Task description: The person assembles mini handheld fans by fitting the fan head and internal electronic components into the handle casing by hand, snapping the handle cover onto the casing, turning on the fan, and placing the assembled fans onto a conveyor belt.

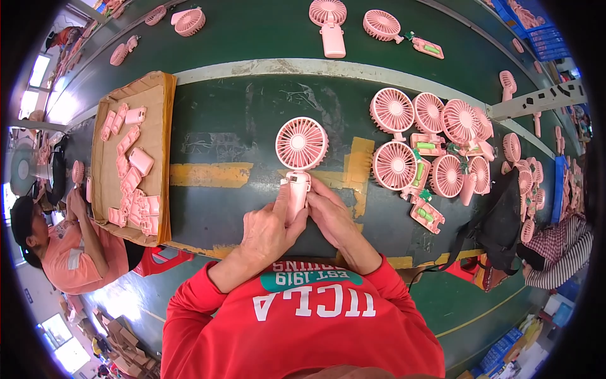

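Observation:
A pink handheld fan point(302, 143) lies in front of me on the dark green workbench, its round grille pointing away from me. My left hand point(266, 228) is closed around the left side of its handle point(297, 192), the index finger reaching up along the casing. From the right, my right hand point(336, 218) grips the same handle, with the fingertips partly hidden behind it. Right of my hands sits a cluster of pink fans point(394, 165), several with opened handles that show green batteries point(427, 215).
To the left stands a cardboard tray point(165, 158) holding loose pink casing parts point(141, 162). Beyond a pale rail point(278, 67), more fans point(332, 38) lie on a green surface. A black bag point(495, 218) hangs at the right edge. People sit at left point(76, 246) and right point(558, 252).

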### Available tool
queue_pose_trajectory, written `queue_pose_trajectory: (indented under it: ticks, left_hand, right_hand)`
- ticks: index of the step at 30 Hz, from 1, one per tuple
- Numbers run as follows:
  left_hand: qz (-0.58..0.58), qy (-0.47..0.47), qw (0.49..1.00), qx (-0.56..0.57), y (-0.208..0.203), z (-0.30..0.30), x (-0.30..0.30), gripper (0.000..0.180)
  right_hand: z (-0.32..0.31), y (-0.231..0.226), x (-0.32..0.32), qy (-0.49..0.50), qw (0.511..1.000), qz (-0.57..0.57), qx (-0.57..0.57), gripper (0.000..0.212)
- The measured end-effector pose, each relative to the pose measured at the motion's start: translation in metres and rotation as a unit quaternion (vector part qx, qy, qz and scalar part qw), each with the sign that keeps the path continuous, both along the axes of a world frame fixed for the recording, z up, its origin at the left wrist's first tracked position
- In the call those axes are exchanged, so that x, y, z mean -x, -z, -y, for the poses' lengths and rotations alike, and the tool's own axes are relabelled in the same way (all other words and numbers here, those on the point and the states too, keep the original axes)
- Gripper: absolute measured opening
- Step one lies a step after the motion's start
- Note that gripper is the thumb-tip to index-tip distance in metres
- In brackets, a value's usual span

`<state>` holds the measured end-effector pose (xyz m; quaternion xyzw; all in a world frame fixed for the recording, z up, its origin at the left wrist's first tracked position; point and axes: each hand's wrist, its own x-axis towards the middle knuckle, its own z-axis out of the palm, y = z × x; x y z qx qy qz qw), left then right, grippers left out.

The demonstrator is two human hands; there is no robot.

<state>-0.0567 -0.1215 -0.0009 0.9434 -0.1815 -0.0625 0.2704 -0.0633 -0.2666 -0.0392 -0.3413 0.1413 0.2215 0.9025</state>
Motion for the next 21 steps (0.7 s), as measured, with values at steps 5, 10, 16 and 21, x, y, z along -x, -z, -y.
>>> queue_pose_trajectory:
  ticks: [5, 10, 16, 21]
  left_hand:
    - [0.004, -0.002, 1.000, 0.001, 0.001, 0.000, 0.000, 0.058]
    - [0.003, 0.001, 1.000, -0.001, -0.002, 0.000, 0.001, 0.057]
    - [0.027, 0.015, 0.999, -0.017, 0.004, -0.001, 0.003, 0.059]
    - [0.025, 0.031, 0.998, -0.039, 0.006, 0.001, 0.005, 0.063]
  right_hand:
    - [0.001, -0.004, -0.001, -0.013, 1.000, 0.002, -0.001, 0.048]
    - [-0.001, -0.004, 0.001, -0.029, 0.999, 0.028, 0.020, 0.053]
    - [-0.009, -0.003, 0.003, -0.020, 0.992, 0.085, 0.087, 0.050]
    - [-0.018, 0.006, 0.001, 0.030, 0.986, 0.052, 0.157, 0.037]
